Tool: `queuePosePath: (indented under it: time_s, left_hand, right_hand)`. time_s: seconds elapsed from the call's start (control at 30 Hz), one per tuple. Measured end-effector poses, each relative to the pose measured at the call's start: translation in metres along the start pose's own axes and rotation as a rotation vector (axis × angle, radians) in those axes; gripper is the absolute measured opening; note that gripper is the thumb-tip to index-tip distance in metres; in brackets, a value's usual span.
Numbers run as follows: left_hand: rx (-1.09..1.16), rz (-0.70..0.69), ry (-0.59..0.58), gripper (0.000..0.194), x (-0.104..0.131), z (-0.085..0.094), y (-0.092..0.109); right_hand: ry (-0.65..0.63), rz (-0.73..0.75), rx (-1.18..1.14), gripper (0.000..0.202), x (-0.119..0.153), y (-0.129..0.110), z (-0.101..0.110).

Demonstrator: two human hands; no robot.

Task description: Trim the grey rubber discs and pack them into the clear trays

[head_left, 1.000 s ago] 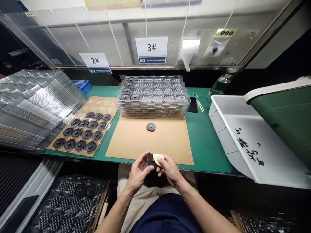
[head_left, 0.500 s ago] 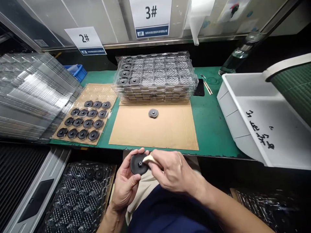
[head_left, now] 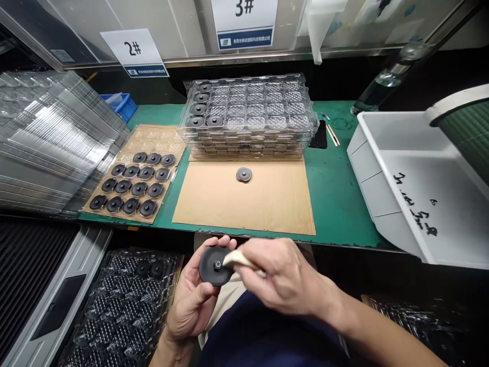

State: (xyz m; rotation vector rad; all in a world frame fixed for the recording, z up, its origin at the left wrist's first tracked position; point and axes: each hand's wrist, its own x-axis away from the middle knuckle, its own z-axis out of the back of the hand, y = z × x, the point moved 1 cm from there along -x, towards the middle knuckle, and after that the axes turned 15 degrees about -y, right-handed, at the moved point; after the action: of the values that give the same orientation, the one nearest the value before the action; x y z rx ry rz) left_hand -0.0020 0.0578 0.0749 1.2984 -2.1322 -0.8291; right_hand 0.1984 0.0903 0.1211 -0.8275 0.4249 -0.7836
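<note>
My left hand point(head_left: 194, 295) grips a round black plastic part point(head_left: 209, 265) by its edge, its face with the small central stud turned up toward me. Between the fingers of my right hand point(head_left: 284, 275) is a folded cream-coloured cloth point(head_left: 239, 259), pressed against the part's face beside the stud. Both hands are in front of the table edge, above my lap. Another such part, a lone dark disc point(head_left: 244, 174), lies on the cardboard sheet point(head_left: 214, 204) beyond them.
A stack of clear trays point(head_left: 248, 117) stands behind the cardboard, several black parts in its left side. To the left lies a tray of black parts point(head_left: 131, 187), near piled clear trays point(head_left: 57, 142). A white bin point(head_left: 382, 188) and a bottle point(head_left: 385, 81) are right.
My left hand and the black part have shifted slightly left and down. The right hand's cloth is still on the part's face. The camera view has moved a little.
</note>
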Motion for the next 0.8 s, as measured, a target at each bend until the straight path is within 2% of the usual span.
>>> queuePosePath:
  time_s: [0.13, 0.27, 0.43, 0.57, 0.7, 0.8]
  left_hand:
    - [0.006, 0.016, 0.014, 0.062, -0.0005, 0.004, -0.0001]
    - [-0.037, -0.037, 0.066, 0.065, -0.0027, 0.0062, 0.0006]
    - [-0.013, -0.015, 0.103, 0.06, -0.005, 0.0045, 0.0017]
    - [0.065, -0.013, 0.192, 0.044, -0.0053, 0.0009, 0.0005]
    - [0.105, 0.026, 0.222, 0.038, -0.0064, -0.0031, -0.002]
    - [0.109, 0.054, 0.25, 0.036, -0.0077, -0.0029, -0.0027]
  right_hand:
    - [0.091, -0.026, 0.006, 0.027, -0.0034, 0.0085, -0.0006]
    - [0.15, -0.044, -0.069, 0.02, -0.0031, 0.0083, -0.0003]
    - [-0.046, 0.066, 0.008, 0.017, 0.0003, 0.0003, -0.0028]
    - [-0.009, -0.022, 0.108, 0.018, 0.0014, 0.0005, -0.0036]
    - [-0.109, 0.051, 0.125, 0.014, 0.0012, 0.0016, -0.0031]
    - [-0.046, -0.018, 0.149, 0.02, 0.0007, 0.0051, -0.0005]
